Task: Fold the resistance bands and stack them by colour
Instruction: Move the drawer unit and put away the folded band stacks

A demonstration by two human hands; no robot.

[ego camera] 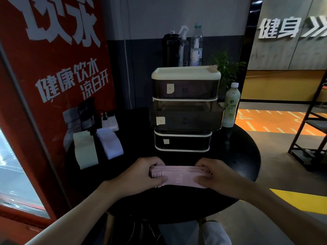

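Round black table [244, 156], centre of frame. One stack of folded pink bands [182, 175] lies at the near edge, lower centre, with "15" printed on the top layer. Many layers show at its ends, too tight to count.

Left hand [150, 172]: fingers curled over the far side of the stack's left end, thumb pressed on the near side, gripping it. Right hand [214, 174]: same hold on the right end, fingers wrapped over, thumb flat on top.

Two more folded piles at middle left, side by side and well apart from the pink: one of green bands [85, 151], one of white bands [110, 144]. So three piles, three colours.

Behind the pink pile, one drawer unit [185, 75] with three smoky drawers, each with one paper tag; the middle drawer [185, 119] juts forward.

One pale green drink bottle [231, 105] stands just right of the unit. Three bottles behind it at upper centre: black pump bottle [170, 48], spray bottle [183, 46], clear water bottle [196, 45]. One white power strip [111, 122] lies behind the piles.
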